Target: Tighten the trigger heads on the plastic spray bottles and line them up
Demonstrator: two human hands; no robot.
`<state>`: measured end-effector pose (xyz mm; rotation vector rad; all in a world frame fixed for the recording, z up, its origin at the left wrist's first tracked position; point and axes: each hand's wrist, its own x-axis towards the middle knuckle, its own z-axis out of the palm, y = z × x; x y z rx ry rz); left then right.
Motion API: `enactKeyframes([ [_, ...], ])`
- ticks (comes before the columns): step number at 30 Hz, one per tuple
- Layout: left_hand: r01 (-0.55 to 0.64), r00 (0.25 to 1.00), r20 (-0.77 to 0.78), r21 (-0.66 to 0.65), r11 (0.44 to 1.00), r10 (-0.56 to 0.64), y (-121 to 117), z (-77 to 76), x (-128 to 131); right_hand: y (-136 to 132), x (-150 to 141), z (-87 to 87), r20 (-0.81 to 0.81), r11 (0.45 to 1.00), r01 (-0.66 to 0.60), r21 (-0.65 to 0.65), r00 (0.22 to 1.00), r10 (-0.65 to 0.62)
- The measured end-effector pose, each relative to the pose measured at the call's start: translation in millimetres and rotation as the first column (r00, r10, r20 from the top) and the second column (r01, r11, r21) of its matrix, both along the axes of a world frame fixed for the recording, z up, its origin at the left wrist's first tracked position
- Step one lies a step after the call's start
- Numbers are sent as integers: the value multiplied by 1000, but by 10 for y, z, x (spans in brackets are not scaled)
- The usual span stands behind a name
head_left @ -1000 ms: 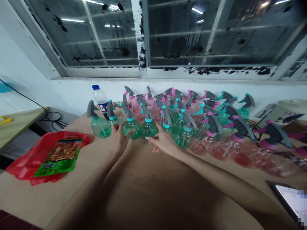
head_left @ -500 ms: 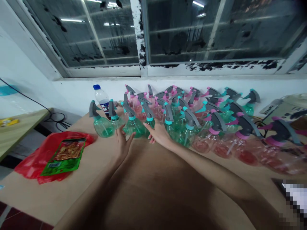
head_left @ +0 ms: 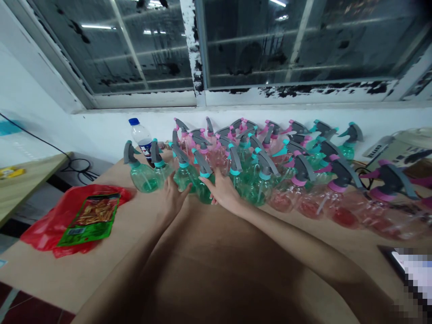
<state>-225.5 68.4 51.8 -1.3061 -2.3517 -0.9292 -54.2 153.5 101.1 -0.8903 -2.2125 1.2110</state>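
Observation:
A row of green spray bottles with grey and turquoise trigger heads stands upright before me. My left hand (head_left: 174,195) rests at the front left of one green spray bottle (head_left: 186,179), its thumb spread away from the other fingers. Some of its fingertips are hidden against the bottle. My right hand (head_left: 224,191) has its thumb and fingers around the right side of the neighbouring green spray bottle (head_left: 203,192), which stands slightly forward of the row. Two more green spray bottles, one at the left end (head_left: 143,179) and one beside it (head_left: 161,170), stand left of my hands.
Pink spray bottles (head_left: 283,198) line the right front, with more pink and green ones behind. A blue-capped drink bottle (head_left: 140,135) stands back left. On the table (head_left: 209,252) lie a red plastic bag (head_left: 43,225), a green snack packet (head_left: 91,220) and a dark-edged tablet (head_left: 391,261).
My right hand has reached the green spray bottle, which has come forward and slightly left, tilting less far back in the row. My left hand stays near its bottle, shifting only slightly.

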Motion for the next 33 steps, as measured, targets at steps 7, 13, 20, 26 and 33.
enactKeyframes([
  [7, -87, 994, 39, -261, 961, 101, 99, 160, -81, -100, 296, 38, 81, 980, -104, 171, 993, 91],
  [13, -98, 992, 36, -360, 928, 119, 31, 273, -11, -96, 604, -24, 128, 947, -181, 266, 980, 151],
  [20, -130, 988, 30, -400, 907, 154, -25, 330, 52, -125, 802, -21, 159, 923, -138, 359, 984, 85],
  [26, -193, 977, 0, -404, 894, 211, -12, 392, 110, -171, 912, 21, 172, 910, -107, 400, 984, 40],
  [33, -229, 971, -27, -415, 880, 239, 114, 446, 206, -198, 962, 10, 162, 882, -61, 467, 987, -17],
])
